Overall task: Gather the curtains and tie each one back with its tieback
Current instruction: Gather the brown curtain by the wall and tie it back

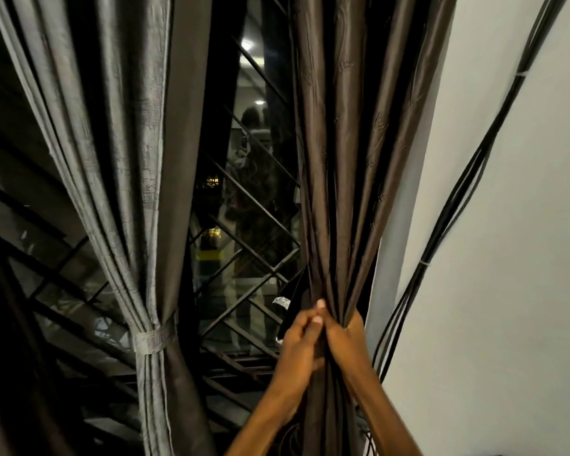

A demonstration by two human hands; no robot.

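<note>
Behind the dark window bars, night. Both hands, left hand [298, 337] and right hand [346, 337], squeeze the right curtain [343, 159] (hanging straight up). Its tieback isn't seen.

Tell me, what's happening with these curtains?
A person is tying back curtains at a window. The grey curtain on the left is already cinched by its tieback. Now both hands, left hand and right hand, grip the gathered brown curtain beside the white wall; no band shows around it yet.
</note>
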